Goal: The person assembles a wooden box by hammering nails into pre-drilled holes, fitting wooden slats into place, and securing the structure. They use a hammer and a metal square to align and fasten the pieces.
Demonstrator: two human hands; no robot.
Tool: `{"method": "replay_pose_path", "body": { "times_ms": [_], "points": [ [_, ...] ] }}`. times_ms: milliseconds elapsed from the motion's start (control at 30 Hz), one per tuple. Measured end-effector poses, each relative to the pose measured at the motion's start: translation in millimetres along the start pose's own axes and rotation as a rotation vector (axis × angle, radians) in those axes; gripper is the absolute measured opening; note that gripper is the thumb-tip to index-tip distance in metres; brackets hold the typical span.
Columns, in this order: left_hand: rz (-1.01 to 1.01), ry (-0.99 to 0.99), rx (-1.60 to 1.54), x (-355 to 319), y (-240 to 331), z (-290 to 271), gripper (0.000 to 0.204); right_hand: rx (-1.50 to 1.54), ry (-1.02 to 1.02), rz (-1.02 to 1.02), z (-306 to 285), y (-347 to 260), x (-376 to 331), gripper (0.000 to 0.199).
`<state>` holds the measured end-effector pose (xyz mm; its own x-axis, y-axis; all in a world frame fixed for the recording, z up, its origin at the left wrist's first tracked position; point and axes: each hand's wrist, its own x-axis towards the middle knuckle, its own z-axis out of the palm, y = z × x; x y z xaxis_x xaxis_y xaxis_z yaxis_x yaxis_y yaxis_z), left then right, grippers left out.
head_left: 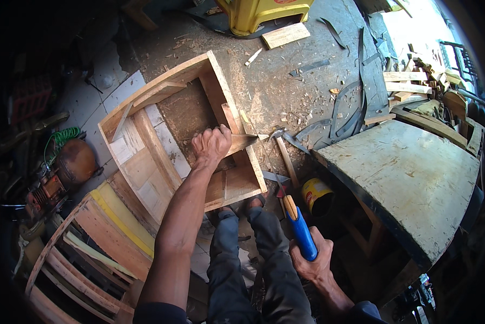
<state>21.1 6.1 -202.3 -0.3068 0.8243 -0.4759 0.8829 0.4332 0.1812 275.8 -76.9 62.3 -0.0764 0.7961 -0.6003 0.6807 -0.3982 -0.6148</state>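
A curved wooden frame (212,70), like an unfinished furniture carcass, stands tilted on the floor in front of my feet. My left hand (212,144) is closed in a fist over its inside, around a short piece of wood (242,141) that reaches toward the frame's right edge. Lower right, my right hand (313,255) grips a tool with a blue handle (303,232). A pale wooden end pokes out of the blue part; the tool's kind does not show. On the floor beyond it lies a hammer (286,159) with a wooden handle.
A worn white-topped table (410,183) stands at right, with a yellow tin (315,191) beside it. Scrap wood (407,83) is piled behind. At the top is a yellow plastic stool (269,15). Slatted wooden parts (112,232) and a compressor (76,160) stand left. Shavings litter the floor.
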Motion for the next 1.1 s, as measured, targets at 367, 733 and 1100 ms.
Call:
{"method": "replay_pose_path", "body": {
  "times_ms": [367, 733, 1100],
  "points": [
    [0.08, 0.038, 0.03, 11.5, -6.2, 10.1, 0.05, 0.033, 0.02, 0.204, -32.6, -38.1, -62.5, 0.016],
    [-0.016, -0.028, -0.02, 2.7, -6.4, 2.2, 0.052, 0.139, 0.161, -0.073, 104.8, 26.4, 120.2, 0.021],
    [-0.044, -0.143, -0.045, 5.0, 2.9, -6.6, 0.058, -0.084, 0.093, 0.083, -26.6, -29.8, -88.9, 0.012]
  ]
}}
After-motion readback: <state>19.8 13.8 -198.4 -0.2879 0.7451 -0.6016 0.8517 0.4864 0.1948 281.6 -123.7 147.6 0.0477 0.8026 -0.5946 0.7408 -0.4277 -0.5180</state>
